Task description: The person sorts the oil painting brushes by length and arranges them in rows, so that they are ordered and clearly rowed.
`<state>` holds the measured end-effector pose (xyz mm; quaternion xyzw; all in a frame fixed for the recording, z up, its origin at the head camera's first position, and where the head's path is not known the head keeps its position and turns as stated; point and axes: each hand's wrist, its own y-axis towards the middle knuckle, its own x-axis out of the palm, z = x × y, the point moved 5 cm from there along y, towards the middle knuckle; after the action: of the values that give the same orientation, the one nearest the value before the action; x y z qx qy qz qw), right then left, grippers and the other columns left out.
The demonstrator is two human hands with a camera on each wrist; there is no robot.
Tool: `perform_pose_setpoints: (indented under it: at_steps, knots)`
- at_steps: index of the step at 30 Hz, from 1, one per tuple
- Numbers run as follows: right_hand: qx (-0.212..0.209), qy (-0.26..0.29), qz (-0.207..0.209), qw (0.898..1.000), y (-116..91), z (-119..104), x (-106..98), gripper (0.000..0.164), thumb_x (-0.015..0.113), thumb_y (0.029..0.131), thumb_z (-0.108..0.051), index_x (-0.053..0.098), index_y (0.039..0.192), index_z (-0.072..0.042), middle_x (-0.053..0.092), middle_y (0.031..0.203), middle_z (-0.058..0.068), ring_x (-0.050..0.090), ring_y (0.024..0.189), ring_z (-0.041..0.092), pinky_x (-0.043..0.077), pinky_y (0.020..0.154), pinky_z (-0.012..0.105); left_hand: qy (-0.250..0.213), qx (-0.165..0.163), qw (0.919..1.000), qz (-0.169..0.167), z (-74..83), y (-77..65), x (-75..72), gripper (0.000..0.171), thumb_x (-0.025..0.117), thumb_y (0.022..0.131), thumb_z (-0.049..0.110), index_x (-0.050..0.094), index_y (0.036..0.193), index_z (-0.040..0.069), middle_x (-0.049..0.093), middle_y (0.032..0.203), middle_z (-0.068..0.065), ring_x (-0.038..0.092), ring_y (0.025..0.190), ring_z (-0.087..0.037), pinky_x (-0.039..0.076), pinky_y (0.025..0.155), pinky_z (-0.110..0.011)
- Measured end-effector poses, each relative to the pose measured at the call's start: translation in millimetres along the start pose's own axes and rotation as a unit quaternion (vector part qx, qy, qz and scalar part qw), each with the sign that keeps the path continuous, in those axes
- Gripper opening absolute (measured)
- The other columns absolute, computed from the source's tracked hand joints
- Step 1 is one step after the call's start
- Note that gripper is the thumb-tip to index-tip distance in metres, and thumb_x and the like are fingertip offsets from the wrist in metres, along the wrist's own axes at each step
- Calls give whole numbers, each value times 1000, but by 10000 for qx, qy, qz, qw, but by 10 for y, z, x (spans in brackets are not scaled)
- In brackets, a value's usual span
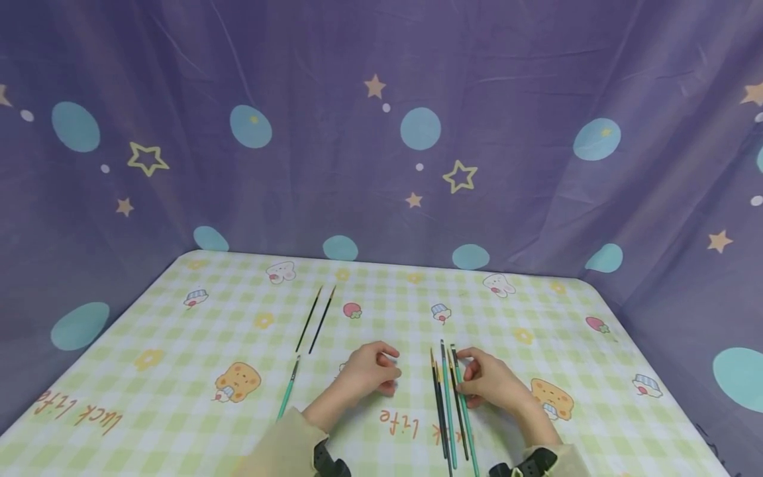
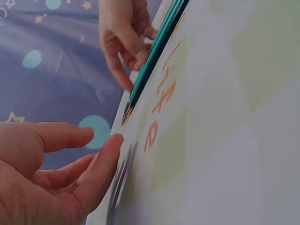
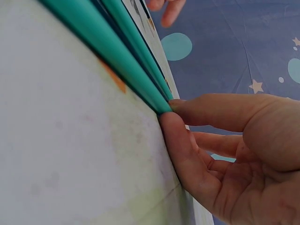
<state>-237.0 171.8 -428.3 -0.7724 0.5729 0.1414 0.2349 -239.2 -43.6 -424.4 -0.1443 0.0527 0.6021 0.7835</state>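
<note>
My right hand (image 1: pixel 489 377) pinches the outermost green paintbrush (image 1: pixel 465 414) between thumb and finger; the right wrist view shows the fingertips meeting on that green handle (image 3: pixel 117 58). Beside it, in one loose row, lie another green paintbrush (image 1: pixel 447 397) and some thin black paintbrushes (image 1: pixel 439 401) with tan tips, all pointing away from me. My left hand (image 1: pixel 366 371) hovers to the left of this row, its fingers loosely bent with nothing between them. In the left wrist view a gap separates its thumb and fingers.
Two black paintbrushes (image 1: pixel 322 321) lie at the left middle of the table. Nearer to me a green paintbrush (image 1: pixel 289 389) is partly covered by my left sleeve (image 1: pixel 286 447). A checked, printed cloth (image 1: pixel 381 291) covers the table, and a purple curtain (image 1: pixel 334 172) hangs behind it.
</note>
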Motion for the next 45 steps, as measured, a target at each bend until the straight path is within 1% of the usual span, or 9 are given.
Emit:
perform_pose_setpoints:
  at_steps: [5,10,12,18,25,31,39,42,45]
  knots:
    - [-33,-30,-12,10000,-5,-2,-12,56,69,74,0,44,124,2,51,77,9,56,57,17,53,52,32,14,-40,9999,-95,33,31,200,29,64,79,1,56,106,-2,55,77,-9,59,51,-14,53,51,-29]
    - [-52,-10,-5,10000,-9,-2,-20,56,69,74,0,45,124,2,51,77,9,56,56,17,53,52,32,49,25,9998,-188,83,43,379,29,65,78,1,56,105,-3,55,76,-8,60,54,-16,53,50,-28]
    - [-46,10,-6,10000,-9,-2,-17,56,69,74,0,45,124,2,51,77,9,56,56,17,53,52,32,66,28,9998,-191,100,53,432,29,66,77,1,56,104,-3,56,75,-7,60,54,-16,53,50,-28]
    - [7,-3,-15,10000,0,9,-4,55,69,73,0,45,123,2,51,77,9,56,56,17,53,52,32,238,-125,9995,-165,116,94,555,30,67,76,2,54,103,-2,55,75,-6,58,53,-15,52,48,-27]
    - [26,-5,-70,10000,28,38,6,56,69,73,0,45,124,0,51,78,9,56,57,16,53,52,32,705,-130,9974,-5,135,97,615,31,68,75,4,54,103,1,54,69,-5,56,48,-15,49,45,-25]
    - [-45,-17,-50,10000,31,32,1,56,69,73,0,45,124,1,51,77,9,56,57,16,53,52,32,1098,11,9939,103,162,110,634,29,67,75,2,52,100,3,53,63,-4,53,42,-14,45,41,-23]
    - [-18,-18,-29,10000,25,29,0,56,68,74,1,45,124,1,51,77,9,56,57,16,53,52,32,1415,20,9897,208,158,141,652,28,66,74,0,51,98,3,52,58,-4,52,41,-12,43,39,-21]
    - [-12,-24,-25,10000,24,31,-3,55,68,74,1,45,124,1,51,77,9,56,57,16,53,52,32,1524,19,9879,281,164,155,660,28,66,73,0,51,96,3,53,61,-4,52,41,-12,43,39,-21]
    - [-31,-32,-22,10000,24,31,-4,55,68,74,1,45,124,1,51,77,9,56,56,16,53,52,32,1693,2,9848,377,172,167,670,27,67,72,2,50,93,3,52,66,-5,51,39,-11,42,37,-21]
